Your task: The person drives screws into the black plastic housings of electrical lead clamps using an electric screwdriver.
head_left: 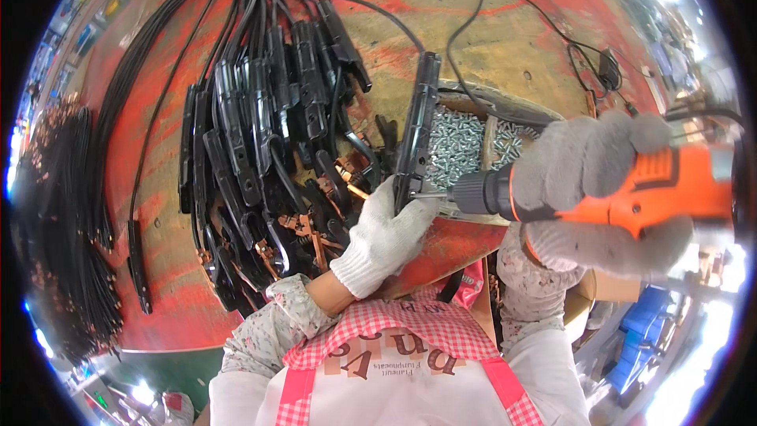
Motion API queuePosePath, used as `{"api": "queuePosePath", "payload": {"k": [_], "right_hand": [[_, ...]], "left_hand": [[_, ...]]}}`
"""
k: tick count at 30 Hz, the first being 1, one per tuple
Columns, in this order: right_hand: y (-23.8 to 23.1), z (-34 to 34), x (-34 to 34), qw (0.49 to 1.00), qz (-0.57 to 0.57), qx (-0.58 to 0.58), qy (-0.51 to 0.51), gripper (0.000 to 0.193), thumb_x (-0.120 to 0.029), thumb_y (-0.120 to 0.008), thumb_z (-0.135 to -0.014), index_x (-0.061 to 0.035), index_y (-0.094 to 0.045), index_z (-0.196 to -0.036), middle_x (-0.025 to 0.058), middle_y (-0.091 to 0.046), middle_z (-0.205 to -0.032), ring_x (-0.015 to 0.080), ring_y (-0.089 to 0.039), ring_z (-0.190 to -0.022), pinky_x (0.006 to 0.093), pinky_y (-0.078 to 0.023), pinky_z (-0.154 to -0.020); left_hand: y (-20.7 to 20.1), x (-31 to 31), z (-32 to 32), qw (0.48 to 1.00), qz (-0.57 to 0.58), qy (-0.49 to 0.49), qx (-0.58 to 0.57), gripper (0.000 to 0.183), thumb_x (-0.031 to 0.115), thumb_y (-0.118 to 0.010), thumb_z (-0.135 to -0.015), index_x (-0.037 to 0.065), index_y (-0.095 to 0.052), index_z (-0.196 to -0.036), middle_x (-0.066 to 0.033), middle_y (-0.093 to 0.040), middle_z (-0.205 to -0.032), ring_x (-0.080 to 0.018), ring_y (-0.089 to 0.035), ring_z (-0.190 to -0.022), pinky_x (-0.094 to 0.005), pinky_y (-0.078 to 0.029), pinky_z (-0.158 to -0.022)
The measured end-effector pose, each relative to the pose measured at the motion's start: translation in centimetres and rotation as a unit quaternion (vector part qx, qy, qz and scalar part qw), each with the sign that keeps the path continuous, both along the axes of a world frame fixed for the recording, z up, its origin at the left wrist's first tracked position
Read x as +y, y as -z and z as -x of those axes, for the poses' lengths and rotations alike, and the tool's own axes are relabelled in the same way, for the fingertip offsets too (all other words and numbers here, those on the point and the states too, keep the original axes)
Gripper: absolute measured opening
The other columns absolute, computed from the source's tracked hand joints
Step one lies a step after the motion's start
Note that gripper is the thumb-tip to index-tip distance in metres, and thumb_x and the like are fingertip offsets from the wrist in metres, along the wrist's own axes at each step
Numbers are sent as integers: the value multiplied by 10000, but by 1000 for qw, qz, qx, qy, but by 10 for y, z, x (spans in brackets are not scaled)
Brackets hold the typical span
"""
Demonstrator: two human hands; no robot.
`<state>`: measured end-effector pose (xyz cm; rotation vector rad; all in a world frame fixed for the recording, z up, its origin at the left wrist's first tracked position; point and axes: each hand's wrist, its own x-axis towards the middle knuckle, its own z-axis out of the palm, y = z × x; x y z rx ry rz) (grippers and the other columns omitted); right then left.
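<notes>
My left hand [388, 233], in a white knit glove, grips the lower end of a black electrode holder [418, 122]. The holder is tilted slightly, with a black cable running from its top end. My right hand [599, 181], in a grey glove, is wrapped around an orange power screwdriver [678, 189] lying sideways. Its black chuck [473, 192] points left, and the bit meets or nearly meets the holder beside my left fingers; actual contact is hard to make out. Just beyond the chuck stands a box of silver screws [456, 142], split by a divider.
A pile of black electrode holders [252, 118] with copper-coloured jaws [311, 229] lies to the left. A thick bundle of black cables [75, 213] covers the far left of the worn red table [181, 319]. A thin cord [544, 20] loops across the back right.
</notes>
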<state>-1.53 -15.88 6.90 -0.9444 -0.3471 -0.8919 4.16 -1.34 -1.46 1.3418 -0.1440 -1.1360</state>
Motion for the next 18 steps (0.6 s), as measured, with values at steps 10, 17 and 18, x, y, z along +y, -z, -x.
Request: {"api": "queuePosePath", "payload": {"k": [10, 17, 18], "right_hand": [[30, 55, -95, 908, -238, 168, 301, 393, -478, -561, -889, -92, -486, -899, 29, -492, -690, 140, -494, -544, 288, -401, -457], [77, 82, -96, 891, -303, 273, 201, 247, -308, -575, -922, -78, -517, -992, 1, -520, -716, 91, -529, -583, 220, -446, -489], [74, 78, -89, 883, -246, 331, 222, 240, -268, -590, -906, -63, -513, -1005, 8, -525, -714, 101, -536, -578, 235, -460, -491]], "left_hand": [[-8, -6, 0, 998, 45, 14, 47, 218, 248, -533, -929, 107, -435, -795, 39, -357, -532, -69, -318, -365, -235, -248, -323], [-8, 0, 3, 997, 64, 20, 31, 249, 264, -537, -928, 103, -423, -776, 25, -375, -539, -82, -336, -374, -250, -248, -316], [-9, 2, 1, 998, 57, 12, 29, 246, 265, -543, -923, 100, -428, -782, 23, -381, -540, -84, -341, -375, -251, -254, -317]]}}
